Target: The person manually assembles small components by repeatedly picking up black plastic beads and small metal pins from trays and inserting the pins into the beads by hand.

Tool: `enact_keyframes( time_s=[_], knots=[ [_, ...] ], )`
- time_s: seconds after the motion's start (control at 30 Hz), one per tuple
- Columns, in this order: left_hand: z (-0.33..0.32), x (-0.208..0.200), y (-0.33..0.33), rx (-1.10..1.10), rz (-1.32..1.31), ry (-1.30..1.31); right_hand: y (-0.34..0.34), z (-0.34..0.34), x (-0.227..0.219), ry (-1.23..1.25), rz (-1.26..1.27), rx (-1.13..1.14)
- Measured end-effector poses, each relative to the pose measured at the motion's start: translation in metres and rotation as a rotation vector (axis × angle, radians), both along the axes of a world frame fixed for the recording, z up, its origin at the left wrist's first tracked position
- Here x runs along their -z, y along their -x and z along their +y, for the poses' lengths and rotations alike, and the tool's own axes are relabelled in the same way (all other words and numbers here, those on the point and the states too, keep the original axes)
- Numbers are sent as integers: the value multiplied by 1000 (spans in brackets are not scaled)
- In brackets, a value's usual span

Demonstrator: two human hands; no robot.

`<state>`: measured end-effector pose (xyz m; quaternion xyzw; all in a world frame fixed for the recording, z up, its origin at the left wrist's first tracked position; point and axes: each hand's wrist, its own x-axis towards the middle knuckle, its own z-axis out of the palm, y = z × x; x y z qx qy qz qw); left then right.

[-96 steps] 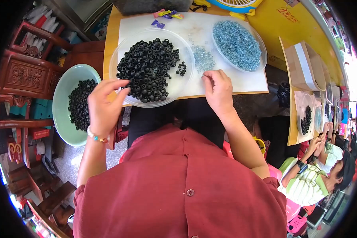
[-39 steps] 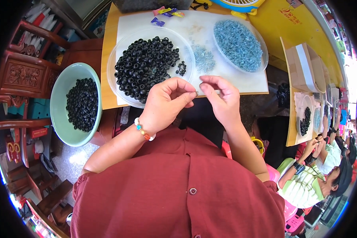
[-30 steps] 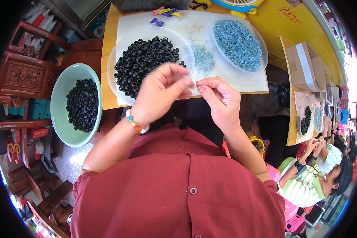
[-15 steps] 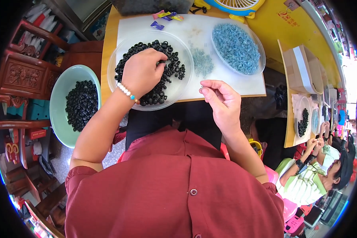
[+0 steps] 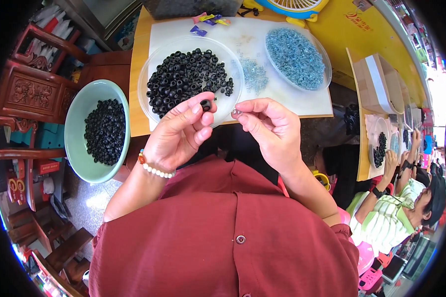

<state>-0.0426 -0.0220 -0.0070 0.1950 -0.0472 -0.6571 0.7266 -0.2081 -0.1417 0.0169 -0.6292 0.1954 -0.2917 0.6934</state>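
My left hand (image 5: pixel 174 132), palm up with a beaded bracelet at the wrist, pinches a small black ring-shaped part (image 5: pixel 205 105) between thumb and fingers. Close to its right, my right hand (image 5: pixel 273 129) holds a tiny clear, shiny piece (image 5: pixel 236 113) at thumb and fingertip; its exact kind is too small to make out. The two pieces are apart. Just beyond my left hand lies a round clear tray (image 5: pixel 235 91) with many loose black ring parts (image 5: pixel 181 74). Small clear bluish pieces (image 5: pixel 253 75) are scattered on the white sheet (image 5: pixel 287 101) beside it.
A second clear tray (image 5: pixel 327 81) heaped with bluish pieces is at the far right. A green basin (image 5: pixel 69 148) of black parts stands left of the table. Wrapped sweets (image 5: pixel 210 20) and a blue-yellow fan (image 5: pixel 302 12) are at the back. Another person (image 5: pixel 389 213) works at the right.
My left hand has come out of the tray toward me with a black ring part, turning palm up. My right hand has shifted slightly left, bringing the two hands close together.
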Motion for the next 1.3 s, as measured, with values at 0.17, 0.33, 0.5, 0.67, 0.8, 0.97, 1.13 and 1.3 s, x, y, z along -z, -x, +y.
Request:
enact_keyframes(
  time_s=[0.17,0.33,0.5,0.67,0.8,0.97,1.13,1.3],
  knots=[
    [2,-6,15,32,22,9,-4,5,-7,199,-59,-1],
    [9,-5,22,11,-30,-32,-9,9,-22,515,-66,7],
    [13,-4,26,-54,-194,-110,-7,7,-25,890,88,44],
    [16,-2,30,-21,-292,-112,-1,1,-20,452,164,-96],
    [17,6,29,192,-277,-163,9,-11,9,-306,204,-414],
    [16,21,26,207,-125,-201,11,-10,27,-353,126,-423],
    [14,24,13,68,89,-157,1,-35,30,141,320,-59],
    [19,26,4,-30,180,-74,-32,-56,37,1029,376,73]
  ],
)
